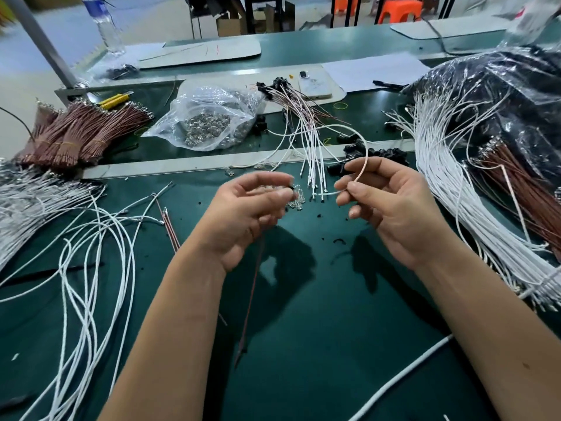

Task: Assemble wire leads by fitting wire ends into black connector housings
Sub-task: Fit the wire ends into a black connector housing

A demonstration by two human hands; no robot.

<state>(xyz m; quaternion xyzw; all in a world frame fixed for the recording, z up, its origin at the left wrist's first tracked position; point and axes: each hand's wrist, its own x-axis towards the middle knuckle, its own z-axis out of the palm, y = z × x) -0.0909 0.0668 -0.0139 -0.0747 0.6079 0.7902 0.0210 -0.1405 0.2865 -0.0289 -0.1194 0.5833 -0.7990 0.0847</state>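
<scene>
Looks like the insert step: white wire (362, 165) is pinched in the right hand (391, 208), tip aimed left at the left hand (249, 208), whose curled fingers hold something small, maybe a housing (292, 187), too blurry to say, with a red wire (252, 296) hanging below. Next: line up and push in.

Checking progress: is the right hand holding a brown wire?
No, the right hand pinches a white wire that arcs above it.
</scene>
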